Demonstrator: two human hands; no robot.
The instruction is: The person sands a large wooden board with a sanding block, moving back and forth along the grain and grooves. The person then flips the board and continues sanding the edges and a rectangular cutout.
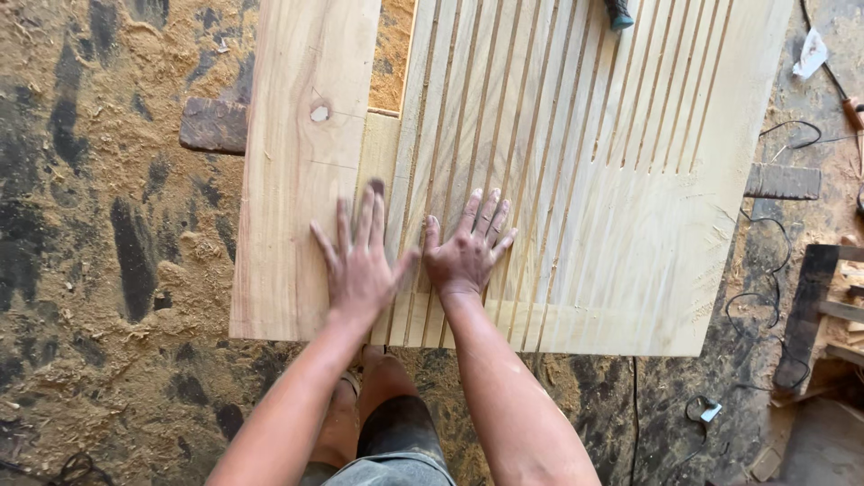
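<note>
A wide pale wooden panel (621,216) with several long parallel grooves lies flat over the floor. A plain wooden board (292,162) with a knot lies along its left side, with a narrow strip (378,148) between them. My left hand (360,265) lies flat, fingers spread, across the strip and the panel's left edge. My right hand (466,252) presses flat on the grooved panel beside it, fingers spread. Neither hand holds anything.
Sawdust covers the floor (117,225). Dark wooden supports (214,124) (781,182) stick out from under the boards. Black cables (765,270) trail at the right beside a dark wooden frame (810,315). A tool's dark tip (618,13) rests at the panel's top.
</note>
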